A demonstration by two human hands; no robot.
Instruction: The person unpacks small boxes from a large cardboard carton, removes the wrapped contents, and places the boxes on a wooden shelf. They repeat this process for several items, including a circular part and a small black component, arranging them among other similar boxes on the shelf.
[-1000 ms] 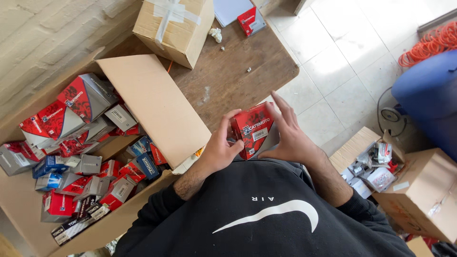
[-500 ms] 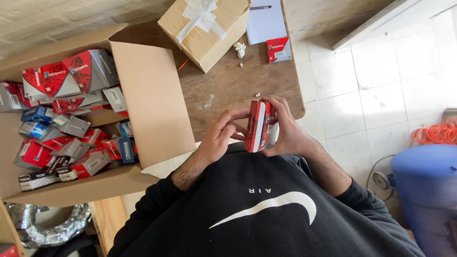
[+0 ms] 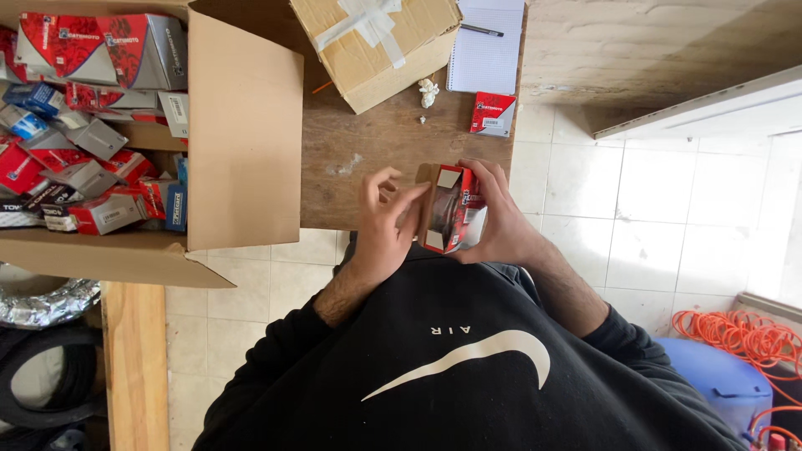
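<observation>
Hands meet at the centre of the head view, over the near edge of a wooden table (image 3: 376, 167). The right hand (image 3: 499, 221) is wrapped around a small red and white box (image 3: 454, 210), fingers curled over its far side and its top end, so the box is firmly grasped and stands on end, tilted slightly. The box's flap is open at the top, and something dark and round shows inside, though what it is cannot be told. The left hand (image 3: 386, 225) sits just at nine o'clock from the box; its fingers are spread, with the fingertips (image 3: 418, 194) touching the box's open side, pressing rather than gripping.

At nine to eleven o'clock from the hands lies a big open carton (image 3: 246, 134), its flap turned up toward the table, filled with many small red, grey and blue boxes (image 3: 92, 159). At twelve o'clock a taped cardboard parcel (image 3: 376, 46) rests on the table, and just at one o'clock from the hands a spiral notebook (image 3: 484, 46) with a pen (image 3: 480, 30) on it. Another small red box (image 3: 493, 114) lies below the notebook, near a crumpled scrap of paper (image 3: 428, 90). At four o'clock an orange cord (image 3: 735, 334) coils over a blue seat (image 3: 718, 380) on the tiled floor (image 3: 652, 225).
</observation>
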